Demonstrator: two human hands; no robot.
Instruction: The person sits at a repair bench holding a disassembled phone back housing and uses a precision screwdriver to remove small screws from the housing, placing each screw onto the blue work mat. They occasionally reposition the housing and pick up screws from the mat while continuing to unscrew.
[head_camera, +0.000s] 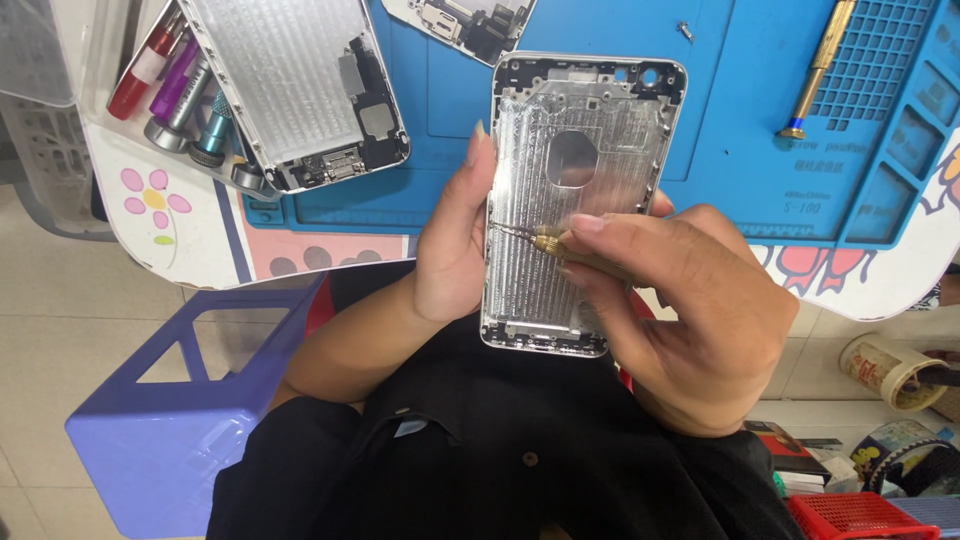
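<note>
1. a person's left hand (452, 240) grips the long left edge of a bare silver phone housing (575, 200), inner side up, holding it in the air above the lap and the near edge of the desk (200, 240); the thumb lies along that edge.

2. the right hand (690, 310) has its fingers clenched round a brass-tipped screwdriver (560, 245), whose thin tip rests on the ribbed inner face near the left wall of the housing.

3. risk, as judged: the housing is pinched from one side only, so a hard push on the tip could tilt it or let it slide out toward the lap and the tiled floor (60, 290).

4. risk, as judged: the fine tip points toward the left thumb; a skid across the ribbed metal could jab it or scratch the housing.

5. edges: the housing's top end overhangs the blue work mat (450, 100), just clear of it; a second phone housing (300, 90) with parts fitted lies well apart at upper left, beside a tray of coloured tools (170, 85).

6. a spare brass screwdriver (820, 65) lies on the mat's grid at upper right, well apart from both hands.

7. open room: bare mat lies between the two housings and right of the held one; a purple stool (190, 400) stands close at the left elbow.
</note>
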